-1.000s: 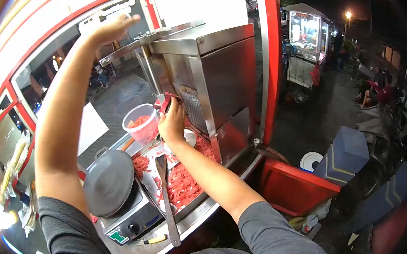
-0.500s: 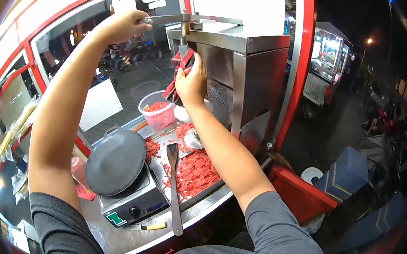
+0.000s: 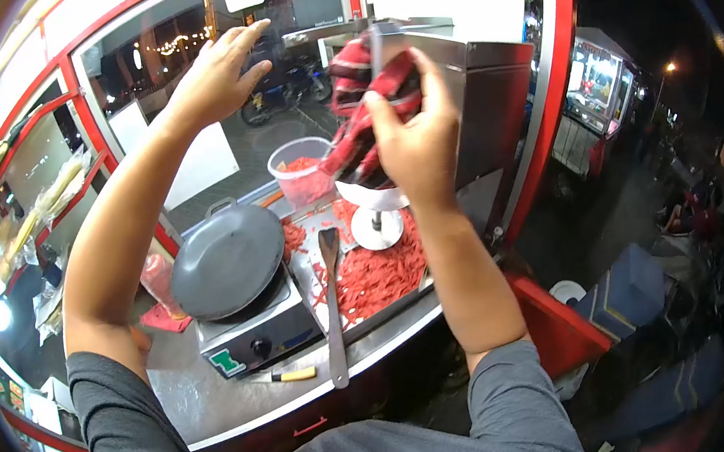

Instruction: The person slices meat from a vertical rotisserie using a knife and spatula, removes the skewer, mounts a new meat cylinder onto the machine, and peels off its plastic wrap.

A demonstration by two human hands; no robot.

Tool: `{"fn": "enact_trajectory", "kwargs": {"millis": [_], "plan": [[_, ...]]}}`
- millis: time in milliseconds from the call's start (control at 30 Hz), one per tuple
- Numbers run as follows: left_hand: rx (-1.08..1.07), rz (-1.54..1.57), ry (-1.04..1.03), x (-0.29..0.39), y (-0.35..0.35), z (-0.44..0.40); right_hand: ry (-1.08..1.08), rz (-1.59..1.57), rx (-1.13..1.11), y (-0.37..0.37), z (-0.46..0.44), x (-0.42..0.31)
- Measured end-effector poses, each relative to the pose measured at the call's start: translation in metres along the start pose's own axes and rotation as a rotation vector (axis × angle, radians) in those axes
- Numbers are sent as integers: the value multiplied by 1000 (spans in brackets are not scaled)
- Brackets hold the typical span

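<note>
My right hand (image 3: 423, 134) grips a red, black and white striped cloth (image 3: 363, 144), wrapped about the upright spit. The spit's flat metal top (image 3: 386, 41) sticks up out of the cloth. Below hang a white bowl-shaped piece (image 3: 372, 194) and a round white disc (image 3: 377, 230), over a tray of red shredded meat strips (image 3: 371, 281). My left hand (image 3: 224, 74) is raised and empty, fingers stretched, apart from the metal bar (image 3: 311, 35) at the top of the grill. The steel grill (image 3: 494, 111) stands behind my right hand, partly hidden by it.
A black pan (image 3: 229, 259) sits on a small stove (image 3: 260, 338) at the left. A metal spatula (image 3: 334, 314) lies across the tray's edge, and a yellow-handled knife (image 3: 293, 375) on the counter. A plastic tub (image 3: 300, 175) of red pieces stands behind.
My left hand has let go of the metal bar, moved left and opened. My right hand has brought the cloth and spit closer and to the right, away from the bar.
</note>
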State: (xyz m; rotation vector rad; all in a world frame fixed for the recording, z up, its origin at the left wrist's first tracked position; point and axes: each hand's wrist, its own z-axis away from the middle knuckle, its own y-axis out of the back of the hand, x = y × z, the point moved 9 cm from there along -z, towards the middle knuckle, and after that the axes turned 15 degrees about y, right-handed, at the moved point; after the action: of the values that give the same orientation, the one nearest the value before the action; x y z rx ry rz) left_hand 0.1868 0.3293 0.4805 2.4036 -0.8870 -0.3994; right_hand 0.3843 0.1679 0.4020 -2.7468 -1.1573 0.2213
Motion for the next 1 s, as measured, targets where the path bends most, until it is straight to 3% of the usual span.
{"fn": "enact_trajectory", "kwargs": {"millis": [67,233,300,500,633,767,1000], "plan": [[71,72,-91,13,40,40,-42,-25,16,19,7,-18],[-9,265,-16,16,111,169,-45,185,53,60,27,-53],[-117,307,9,3,121,230,-40,228,85,76,41,-54],[-707,661,65,1,117,407,-96,159,352,124,68,-62],[-842,948,379,7,100,493,-145,112,490,162,84,-64],[-718,1053,656,5,88,540,-173,138,516,177,84,-85],[-786,1053,721,-1,84,553,-115,132,537,193,81,-116]]}}
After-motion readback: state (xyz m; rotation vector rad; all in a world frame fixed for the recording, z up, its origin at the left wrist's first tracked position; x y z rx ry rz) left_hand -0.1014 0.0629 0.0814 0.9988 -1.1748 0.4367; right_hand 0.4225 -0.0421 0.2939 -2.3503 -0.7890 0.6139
